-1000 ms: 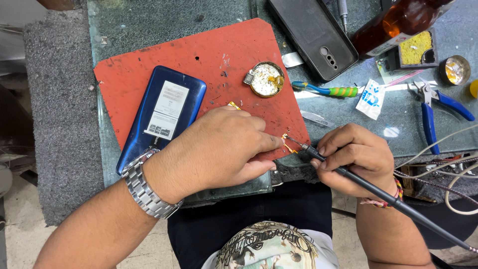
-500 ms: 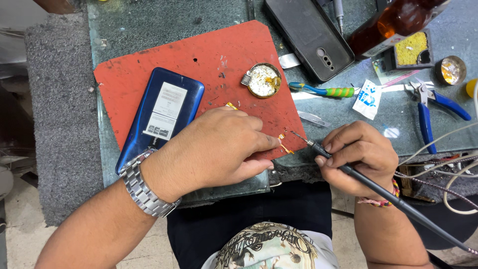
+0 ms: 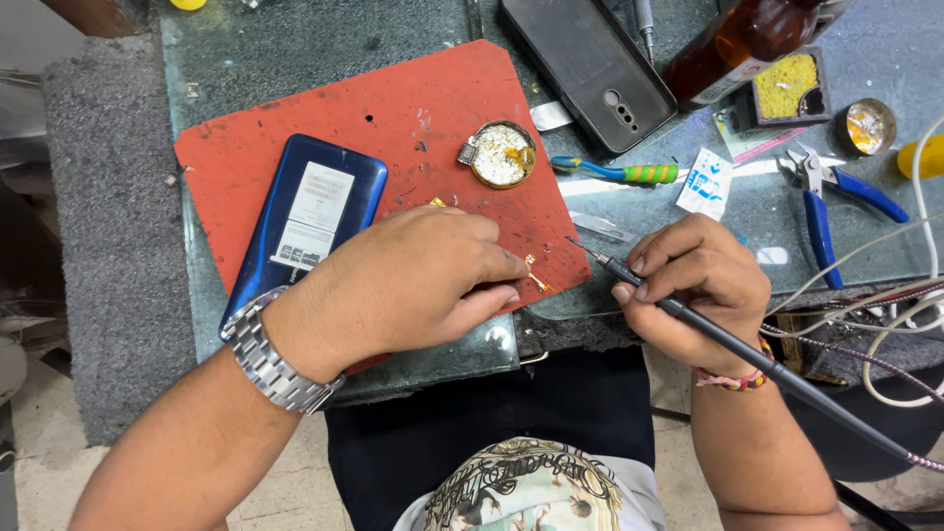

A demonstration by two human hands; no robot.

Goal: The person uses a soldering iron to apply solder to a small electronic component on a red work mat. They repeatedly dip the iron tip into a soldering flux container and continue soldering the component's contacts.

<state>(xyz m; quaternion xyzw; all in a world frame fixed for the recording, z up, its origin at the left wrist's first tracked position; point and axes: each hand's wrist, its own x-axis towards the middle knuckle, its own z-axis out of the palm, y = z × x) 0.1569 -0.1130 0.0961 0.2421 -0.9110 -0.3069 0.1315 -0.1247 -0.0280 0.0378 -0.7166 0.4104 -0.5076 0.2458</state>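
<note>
Left hand: the left hand (image 3: 413,280) lies palm-down at centre frame on the lower edge of the red mat (image 3: 324,128), fingertips pinched narrow on a small gold-coloured part (image 3: 536,280) that shows just past the fingertips, pressed to the mat.
Right hand: the right hand (image 3: 698,290), right of centre, is closed in a pen grip round the black soldering iron (image 3: 708,334).
Iron position: shaft runs from the lower right of the frame up-left; the thin tip (image 3: 572,242) ends above and right of the gold part, near it but apart, over the mat's right edge.
Part versus grip: the part sits between the two hands, touching the left fingertips, clear of the right hand.
Mat contents: blue phone (image 3: 310,221) lying back-up at left, partly under the left wrist; round tin of solder paste (image 3: 501,154) above the hands, open.
Bench, upper right: dark phone case (image 3: 590,69), green-and-blue screwdriver (image 3: 615,172), blue-handled pliers (image 3: 831,197), yellow sponge in tray (image 3: 787,87), brown bottle (image 3: 747,39).
Wrist: metal watch (image 3: 270,359) on the left arm.
</note>
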